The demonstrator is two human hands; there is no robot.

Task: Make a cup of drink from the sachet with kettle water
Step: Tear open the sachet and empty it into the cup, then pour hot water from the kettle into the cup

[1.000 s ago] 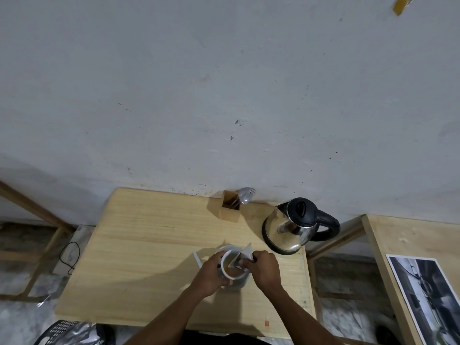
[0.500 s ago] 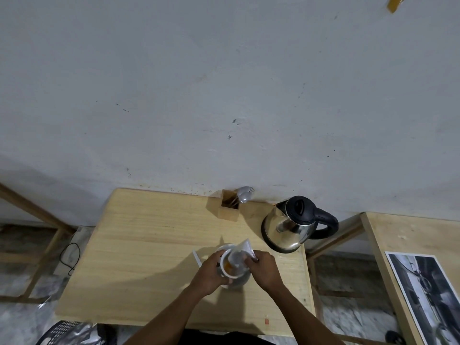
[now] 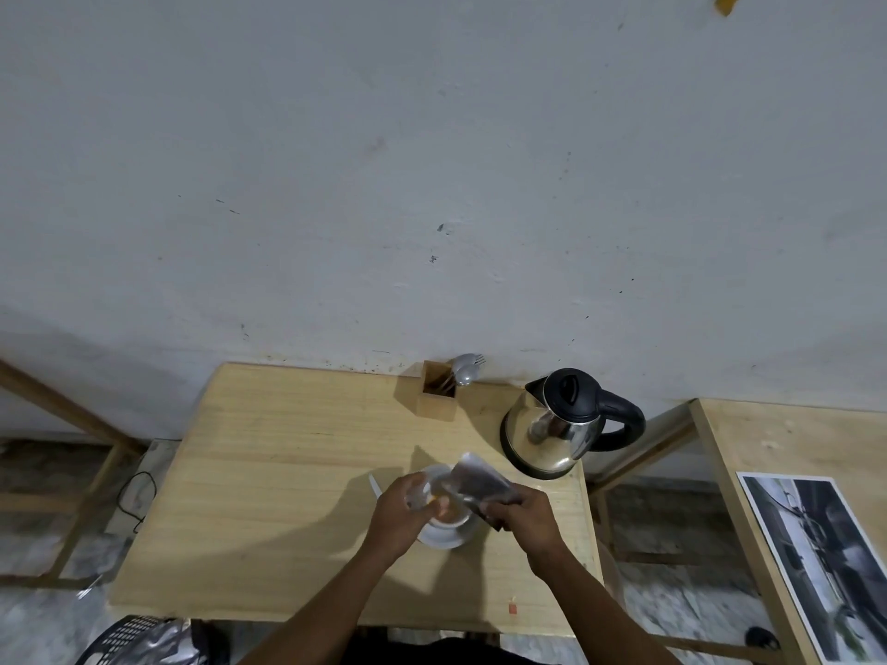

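Sachet (image 3: 482,487) tilted over white cup (image 3: 444,513), pinched at lower end by right hand (image 3: 521,513), fingers closed on it; upper end points toward 11 o'clock; brownish contents visible in cup; left hand (image 3: 401,508) wrapped around cup's left side, fingers curled against it; cup stands on wooden table (image 3: 269,472); steel kettle (image 3: 557,424) at 1 o'clock of cup, near; wooden cutlery holder (image 3: 437,393) with spoons at 12 o'clock, against wall.
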